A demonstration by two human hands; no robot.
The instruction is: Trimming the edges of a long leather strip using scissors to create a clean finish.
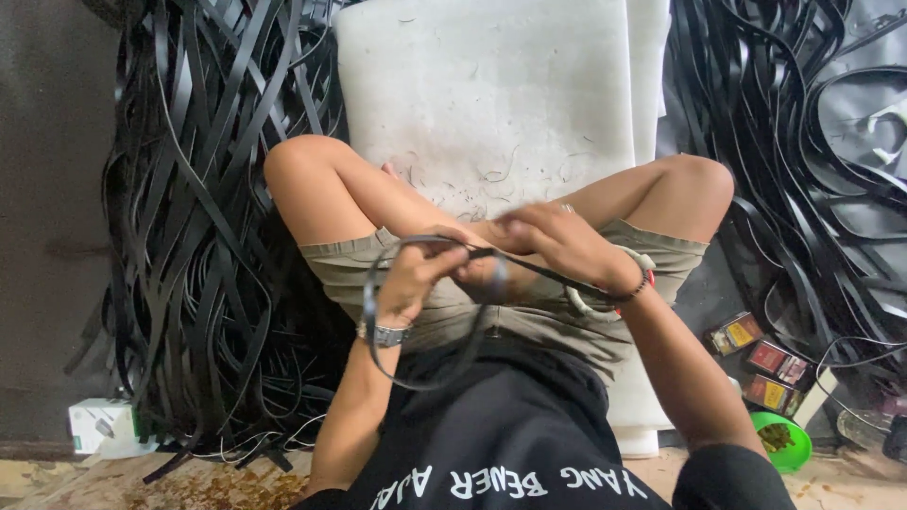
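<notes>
Soft, even daylight, no hard shadows. White pad (491,94) brightest, near washed out at top. Black strips (208,236) carry thin grey sheen on edges, detail lost in dark gaps. Left wall dim, flat. Hands (491,260) slightly motion-blurred, fingers smeared. Wide-angle bend at edges: strips curve outward, floor at bottom bows. Bottom corners softer than centre. Mild compression noise in dark shirt.

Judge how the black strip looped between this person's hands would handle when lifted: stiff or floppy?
Probably floppy: the black strip sags in a loose loop below the left hand and right hand. Likely light, since fingertips alone seem to carry it. The heaped strips lie curled and interwoven, so pulling one free may snag others.
</notes>
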